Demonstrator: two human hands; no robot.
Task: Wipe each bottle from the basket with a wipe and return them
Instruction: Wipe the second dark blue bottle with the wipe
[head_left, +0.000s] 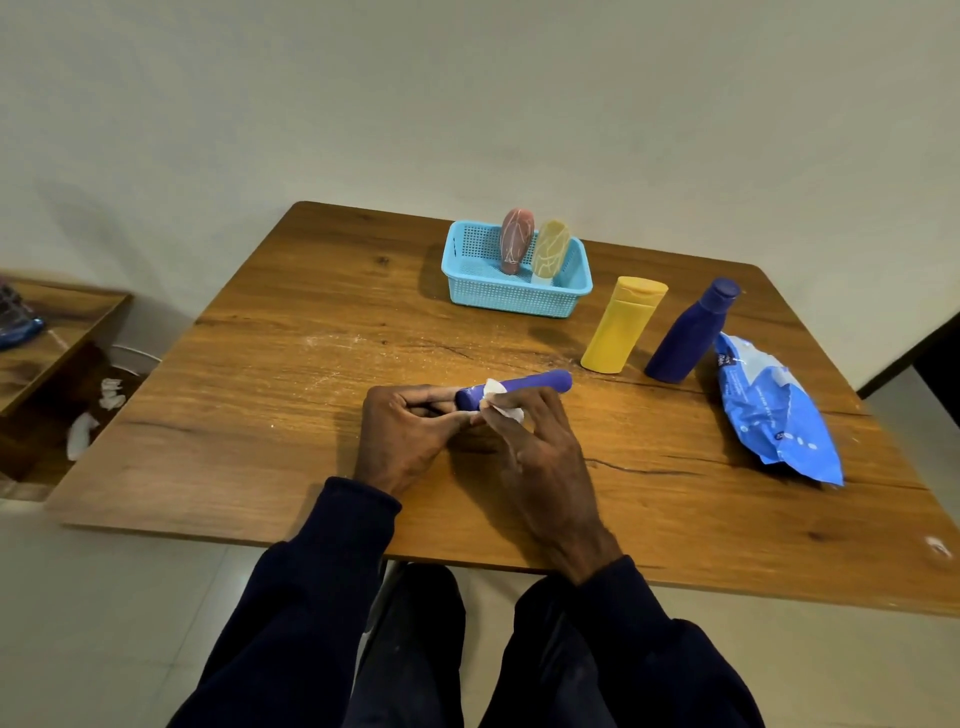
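- A purple bottle (524, 387) is held level at frame centre — its left end gripped by the left hand (410, 436);
- a white wipe (501, 400) is pinched against it by the right hand (530, 447);
- a pink bottle (517, 241) is stood in the blue basket (514, 299), upper centre.

wooden table (311, 322) against plain wall (363, 104) — low shelf (57, 332) at left.

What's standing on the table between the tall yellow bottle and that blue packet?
A dark blue bottle stands upright between the yellow bottle and the packet, as the head camera shows.
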